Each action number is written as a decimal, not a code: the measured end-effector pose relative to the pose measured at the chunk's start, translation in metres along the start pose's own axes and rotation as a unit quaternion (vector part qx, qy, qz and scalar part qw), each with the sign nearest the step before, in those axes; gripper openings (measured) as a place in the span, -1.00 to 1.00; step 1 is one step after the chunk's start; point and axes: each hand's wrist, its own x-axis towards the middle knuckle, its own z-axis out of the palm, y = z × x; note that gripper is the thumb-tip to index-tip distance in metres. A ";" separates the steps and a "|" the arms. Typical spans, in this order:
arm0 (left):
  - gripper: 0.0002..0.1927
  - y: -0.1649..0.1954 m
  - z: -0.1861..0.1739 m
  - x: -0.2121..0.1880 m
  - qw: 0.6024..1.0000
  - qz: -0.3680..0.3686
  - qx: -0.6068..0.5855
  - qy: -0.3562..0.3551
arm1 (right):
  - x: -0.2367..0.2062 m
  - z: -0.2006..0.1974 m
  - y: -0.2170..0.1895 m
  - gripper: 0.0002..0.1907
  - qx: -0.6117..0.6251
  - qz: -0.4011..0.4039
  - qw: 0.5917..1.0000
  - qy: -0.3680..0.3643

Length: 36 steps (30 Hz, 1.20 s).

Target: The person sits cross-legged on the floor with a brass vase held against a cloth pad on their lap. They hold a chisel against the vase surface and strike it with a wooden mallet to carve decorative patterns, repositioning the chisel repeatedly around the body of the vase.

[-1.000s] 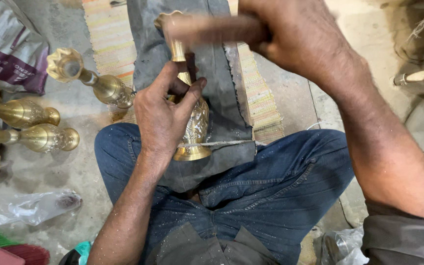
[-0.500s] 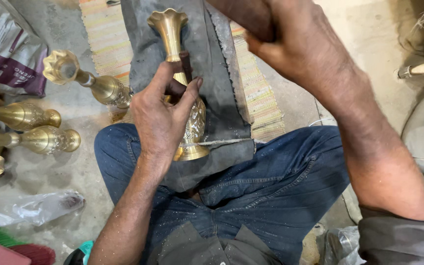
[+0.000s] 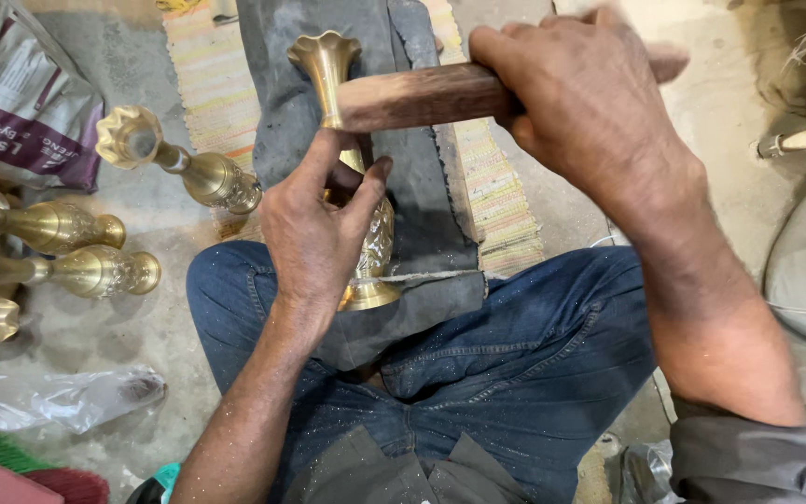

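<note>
two hands work one brass vase point(image 3: 366, 233): the left hand point(image 3: 314, 233) wraps its belly, long axis pointing away, while the right hand point(image 3: 590, 93) grips a wooden handle point(image 3: 422, 95) across its neck.

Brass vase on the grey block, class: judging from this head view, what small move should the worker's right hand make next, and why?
Probably a short downward tap with the wooden tool. The right hand grips it and its near end lies across the neck of the brass vase, while the left hand steadies the vase's body on the grey block. Held firm like that, the vase looks ready for a light blow.
</note>
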 end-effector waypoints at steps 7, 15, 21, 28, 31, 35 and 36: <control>-0.71 0.000 -0.004 -0.002 1.000 -0.013 0.003 0.003 | -0.002 0.006 -0.003 -0.75 -0.042 -0.012 0.999 0.026; -0.82 -0.037 -0.064 -0.056 0.928 -0.047 -0.258 0.263 | -0.057 0.047 -0.066 -0.52 0.383 0.386 0.839 -0.017; -0.84 -0.062 -0.067 -0.080 0.914 -0.154 -0.309 0.213 | -0.102 0.083 -0.144 -0.53 0.257 0.029 0.965 0.035; -0.72 -0.064 -0.063 -0.057 0.875 -0.199 -0.428 0.108 | -0.079 0.069 -0.167 -0.59 0.051 -0.143 0.986 -0.065; -0.66 -0.059 -0.061 -0.043 0.888 -0.156 -0.431 0.033 | -0.072 0.062 -0.183 -0.56 0.030 -0.151 0.987 -0.054; -0.60 -0.052 -0.057 -0.023 0.925 -0.038 -0.372 -0.071 | -0.075 0.051 -0.189 -0.55 0.078 -0.049 0.993 -0.075; -0.57 -0.050 -0.056 -0.019 0.931 -0.010 -0.354 -0.090 | -0.077 0.047 -0.186 -0.52 0.113 -0.021 0.991 -0.061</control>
